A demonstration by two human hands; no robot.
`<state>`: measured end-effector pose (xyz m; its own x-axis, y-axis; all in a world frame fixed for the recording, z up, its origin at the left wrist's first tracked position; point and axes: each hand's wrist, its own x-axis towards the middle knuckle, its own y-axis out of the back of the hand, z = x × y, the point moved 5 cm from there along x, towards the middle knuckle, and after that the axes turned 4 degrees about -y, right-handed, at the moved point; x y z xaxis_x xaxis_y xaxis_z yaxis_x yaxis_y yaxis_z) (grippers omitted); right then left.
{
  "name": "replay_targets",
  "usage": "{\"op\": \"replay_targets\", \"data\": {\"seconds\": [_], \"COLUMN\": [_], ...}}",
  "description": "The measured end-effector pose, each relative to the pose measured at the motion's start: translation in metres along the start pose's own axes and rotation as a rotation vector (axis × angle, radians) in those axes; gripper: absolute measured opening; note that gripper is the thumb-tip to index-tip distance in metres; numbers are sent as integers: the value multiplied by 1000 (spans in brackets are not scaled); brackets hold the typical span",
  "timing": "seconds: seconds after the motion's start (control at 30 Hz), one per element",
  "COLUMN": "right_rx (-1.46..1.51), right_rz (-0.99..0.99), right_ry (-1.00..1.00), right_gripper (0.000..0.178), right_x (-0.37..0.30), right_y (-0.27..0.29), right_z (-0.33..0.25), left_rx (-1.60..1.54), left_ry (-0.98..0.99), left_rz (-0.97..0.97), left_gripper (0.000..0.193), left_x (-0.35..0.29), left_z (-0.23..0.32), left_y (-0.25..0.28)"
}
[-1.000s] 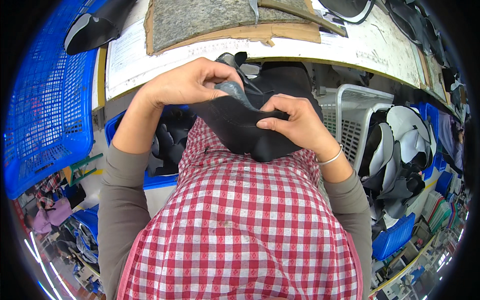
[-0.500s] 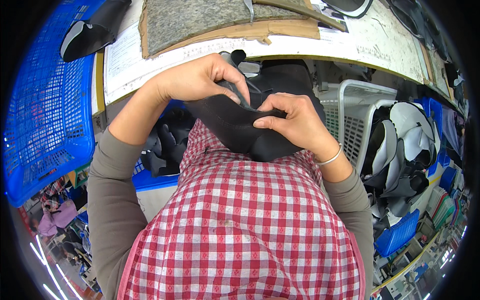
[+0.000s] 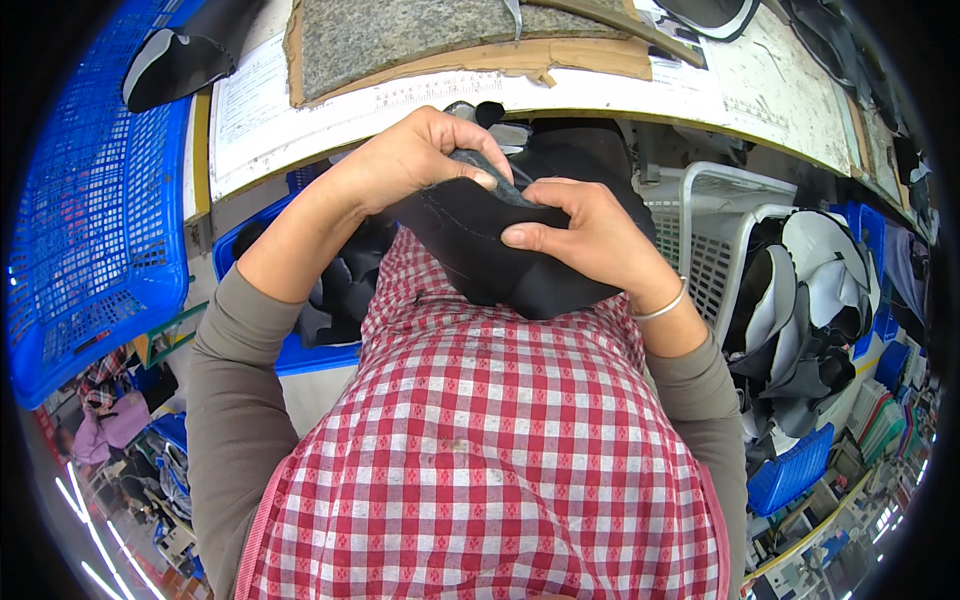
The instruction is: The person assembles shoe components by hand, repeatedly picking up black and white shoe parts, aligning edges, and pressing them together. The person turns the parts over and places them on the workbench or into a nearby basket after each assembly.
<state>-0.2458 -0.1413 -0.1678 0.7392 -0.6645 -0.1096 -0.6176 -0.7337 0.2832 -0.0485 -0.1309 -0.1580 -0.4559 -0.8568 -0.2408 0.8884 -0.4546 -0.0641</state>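
Between my hands, over my lap, is a black fabric piece (image 3: pixel 470 235) with a stitched line and a greyish inner side along its upper edge. My left hand (image 3: pixel 425 155) pinches that edge from the left, thumb and fingers closed on it. Close beside it, my right hand (image 3: pixel 590 232) grips the same edge from the right, its thumb lying on the outer face and its fingers on the far side. Under and behind the held part, more black material spreads over my lap; I cannot tell whether it belongs to the same piece.
Ahead stands a white worktable (image 3: pixel 690 95) with a stone slab (image 3: pixel 430 45) on cardboard. A blue basket (image 3: pixel 100 230) is at the left, and a blue crate (image 3: pixel 310 358) holding black pieces is lower down. At the right, a white basket (image 3: pixel 700 240) stands near stacked black and white pieces (image 3: pixel 800 290).
My left hand has shifted slightly right along the edge, nearer my right hand. The fabric's upper edge has turned, showing more of its grey inner side. Both hands keep hold.
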Motion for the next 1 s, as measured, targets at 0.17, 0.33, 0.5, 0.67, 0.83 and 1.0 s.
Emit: {"op": "replay_targets", "data": {"seconds": [0.17,0.33,0.5,0.67,0.83,1.0], "right_rx": [113,179,224,-28,-328,-303], "right_rz": [32,5,41,-15,116,31], "right_ry": [-84,-108,-189,-273,195,105], "right_gripper": [35,33,30,35,38,37], "right_x": [4,1,-6,-4,5,10], "right_y": [-11,-18,-9,4,-3,-13], "right_z": [5,9,13,12,-28,-35], "left_rx": [-22,185,265,375,412,396], "left_ry": [-1,-70,-59,1,-140,-184], "left_rz": [-14,-175,-185,121,367,406], "left_gripper": [17,21,32,41,33,34], "left_x": [-5,-8,-19,-50,-62,-67], "left_z": [3,6,27,32,20,20], "left_y": [0,5,10,-14,-29,-26]}}
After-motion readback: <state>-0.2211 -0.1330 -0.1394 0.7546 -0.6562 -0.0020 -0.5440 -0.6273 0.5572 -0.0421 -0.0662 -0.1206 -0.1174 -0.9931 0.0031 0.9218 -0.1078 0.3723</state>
